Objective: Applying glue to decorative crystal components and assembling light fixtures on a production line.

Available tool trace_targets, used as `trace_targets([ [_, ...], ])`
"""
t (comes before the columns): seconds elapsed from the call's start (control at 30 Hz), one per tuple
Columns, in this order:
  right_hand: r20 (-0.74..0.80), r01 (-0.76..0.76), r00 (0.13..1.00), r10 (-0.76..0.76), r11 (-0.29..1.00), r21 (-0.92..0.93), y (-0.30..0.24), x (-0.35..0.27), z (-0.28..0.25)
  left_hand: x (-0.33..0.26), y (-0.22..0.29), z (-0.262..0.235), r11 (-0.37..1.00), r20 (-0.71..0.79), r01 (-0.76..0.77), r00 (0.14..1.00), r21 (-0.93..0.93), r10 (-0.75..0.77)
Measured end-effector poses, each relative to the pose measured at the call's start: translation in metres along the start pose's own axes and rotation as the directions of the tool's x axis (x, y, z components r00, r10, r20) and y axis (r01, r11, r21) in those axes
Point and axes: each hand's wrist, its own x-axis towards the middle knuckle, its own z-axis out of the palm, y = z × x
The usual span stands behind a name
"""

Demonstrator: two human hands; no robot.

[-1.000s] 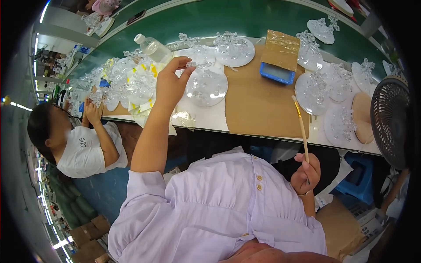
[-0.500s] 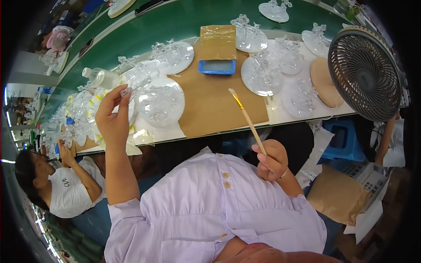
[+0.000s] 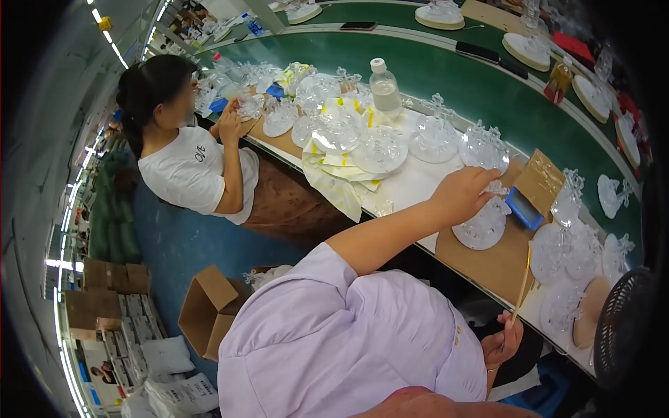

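Note:
My left hand [image 3: 461,198] reaches across the table, its fingers bent toward the thumb around a small clear piece [image 3: 496,187]. Just below it, a clear round disc with an ornament on it [image 3: 479,228] lies at the edge of the brown cardboard sheet [image 3: 463,261]. Another clear disc [image 3: 483,148] lies beyond my fingertips. Near the table's front edge, my right hand [image 3: 502,339] is closed on the handle of a thin paintbrush [image 3: 523,282], bristles pointing up and away from me.
A cardboard box with a blue edge [image 3: 538,182] stands past the cardboard. More clear ornamented discs [image 3: 557,254] lie right, near a dark fan [image 3: 624,327]. A capped bottle [image 3: 385,89] and yellow-marked wrapping [image 3: 334,177] lie left, where a co-worker [image 3: 202,167] handles a clear piece.
The view has swung left, bringing the co-worker and floor boxes into sight. My left hand has moved from beside the discs to above them. The paintbrush stays in my right hand.

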Motion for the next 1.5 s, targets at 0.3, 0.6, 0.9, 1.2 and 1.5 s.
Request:
trace_targets([
  [0.3, -0.030, -0.002, 1.000, 0.001, 1.000, -0.017, -0.007, 0.009, 0.008, -0.020, -0.023, -0.001, 0.983, 0.142, 0.110, 0.986, -0.150, -0.089],
  [0.6, 0.027, -0.024, 0.999, 0.034, 0.948, -0.316, -0.013, 0.061, -0.018, -0.024, -0.023, -0.027, 0.967, 0.070, 0.243, 0.969, -0.070, -0.238],
  [0.9, -0.019, -0.260, 0.963, 0.269, 0.905, -0.337, 0.029, 0.135, 0.016, -0.027, -0.025, -0.019, 0.942, 0.076, 0.267, 0.964, -0.204, -0.257],
  [1.2, 0.072, -0.214, 0.961, 0.269, 0.880, -0.424, 0.064, 0.156, 0.054, -0.034, -0.034, -0.029, 0.953, 0.098, 0.202, 0.978, -0.226, -0.184],
  [1.5, 0.001, -0.238, 0.966, 0.259, 0.889, -0.392, 0.067, 0.154, 0.052, -0.035, -0.036, -0.032, 0.957, 0.121, 0.227, 0.971, -0.179, -0.208],
])
